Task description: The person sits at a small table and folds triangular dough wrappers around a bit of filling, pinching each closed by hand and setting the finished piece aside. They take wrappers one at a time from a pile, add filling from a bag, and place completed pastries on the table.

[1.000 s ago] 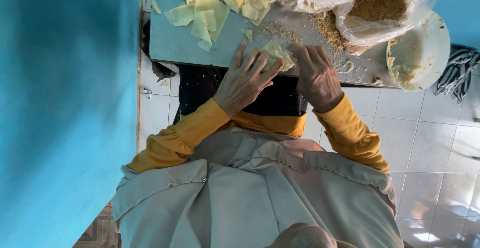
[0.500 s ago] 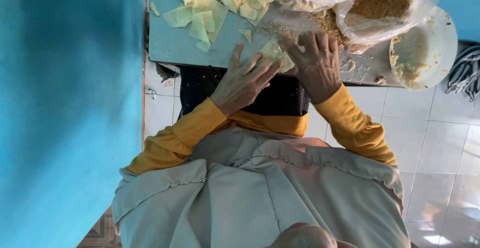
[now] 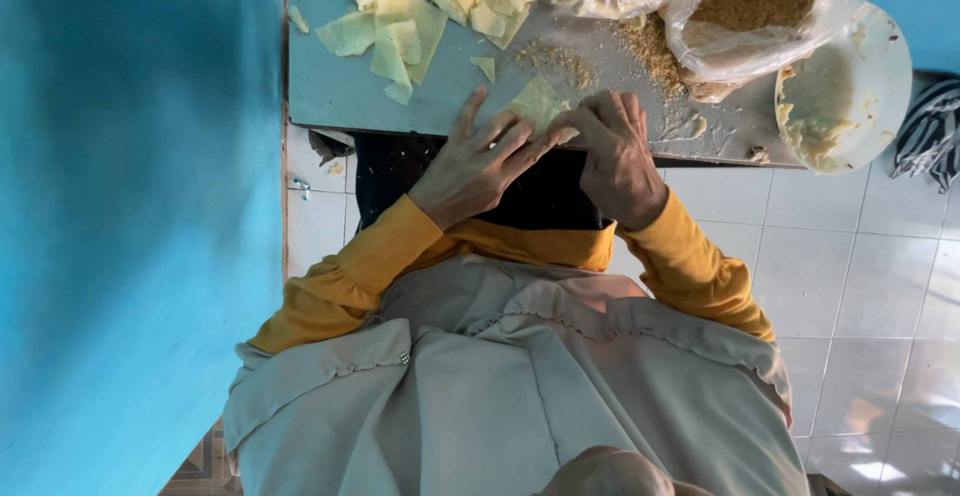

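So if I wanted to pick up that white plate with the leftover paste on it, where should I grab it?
Probably by the outer rim of the white plate, on the side that juts past the table edge. That part is clean and free underneath, while the paste smears the near side and the plastic bag crowds the other.

Single head-worn view, looking steeply down from close above, over the torso, table edge [image 3: 420,121] at top

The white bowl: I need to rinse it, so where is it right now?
In the head view the white bowl sits at the right end of the grey table, overhanging its edge, beside the plastic bag of brown crumbs, right of the right hand.
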